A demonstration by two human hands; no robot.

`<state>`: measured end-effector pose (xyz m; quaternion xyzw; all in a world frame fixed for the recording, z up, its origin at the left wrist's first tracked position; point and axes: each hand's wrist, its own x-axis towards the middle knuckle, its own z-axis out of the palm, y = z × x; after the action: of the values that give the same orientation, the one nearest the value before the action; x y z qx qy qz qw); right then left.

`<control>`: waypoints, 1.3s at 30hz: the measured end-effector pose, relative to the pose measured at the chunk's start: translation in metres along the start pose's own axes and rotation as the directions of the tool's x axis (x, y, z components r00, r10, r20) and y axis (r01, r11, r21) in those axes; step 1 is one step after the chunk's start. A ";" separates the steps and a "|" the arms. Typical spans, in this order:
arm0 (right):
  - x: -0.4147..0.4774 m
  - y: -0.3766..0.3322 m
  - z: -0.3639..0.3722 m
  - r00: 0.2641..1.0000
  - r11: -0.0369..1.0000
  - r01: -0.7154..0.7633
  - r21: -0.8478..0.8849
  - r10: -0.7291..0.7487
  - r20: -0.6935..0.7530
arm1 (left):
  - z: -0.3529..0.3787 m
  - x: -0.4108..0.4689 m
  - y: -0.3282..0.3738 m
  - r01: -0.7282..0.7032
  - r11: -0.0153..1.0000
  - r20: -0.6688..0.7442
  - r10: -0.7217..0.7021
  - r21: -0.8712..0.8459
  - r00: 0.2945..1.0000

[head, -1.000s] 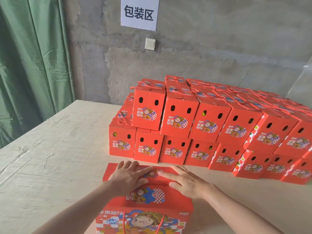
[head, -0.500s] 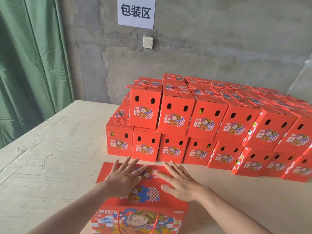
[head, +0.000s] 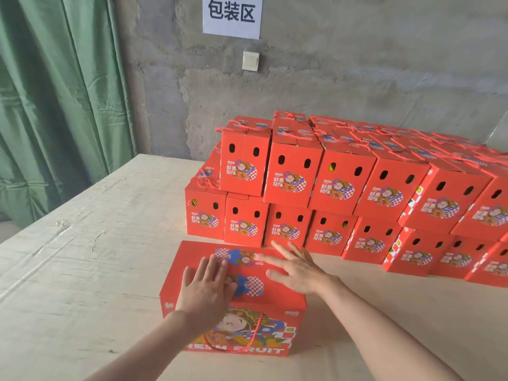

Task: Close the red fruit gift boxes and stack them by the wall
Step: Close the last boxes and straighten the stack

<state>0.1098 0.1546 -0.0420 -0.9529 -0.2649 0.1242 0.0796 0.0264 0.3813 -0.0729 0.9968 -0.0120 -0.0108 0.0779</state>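
While the gift box (head: 192,257) rests on the counter (head: 82,257), we lay left hand (head: 209,290) and right hand (head: 298,269) flat on it, grips apart.

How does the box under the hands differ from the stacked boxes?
The near box stands alone, left hand and right hand flat on its lid; the stacked boxes sit untouched in two layers. It shows its long side; they show holed ends. Both: red, same cartoon.

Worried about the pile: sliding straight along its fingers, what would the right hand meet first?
Probably the stack's bottom row, just beyond the box under the right hand; gap unclear.
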 end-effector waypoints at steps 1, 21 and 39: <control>0.000 0.001 0.001 1.000 1.000 -0.012 0.019 0.012 -0.026 | 0.006 -0.008 0.001 0.012 1.000 -0.025 -0.012 -0.002 1.000; -0.051 -0.109 0.075 0.868 0.770 -0.067 0.634 0.358 -0.343 | -0.026 0.020 -0.021 0.200 0.840 0.000 -0.231 -0.505 0.973; -0.035 -0.037 -0.002 0.937 0.980 -0.158 0.123 0.189 -0.295 | -0.017 0.030 0.007 -0.060 0.994 -0.356 0.025 -0.089 0.934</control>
<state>0.0632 0.1678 -0.0250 -0.9753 -0.1580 -0.0049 0.1546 0.0570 0.3766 -0.0560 0.9769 -0.0187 0.1700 0.1280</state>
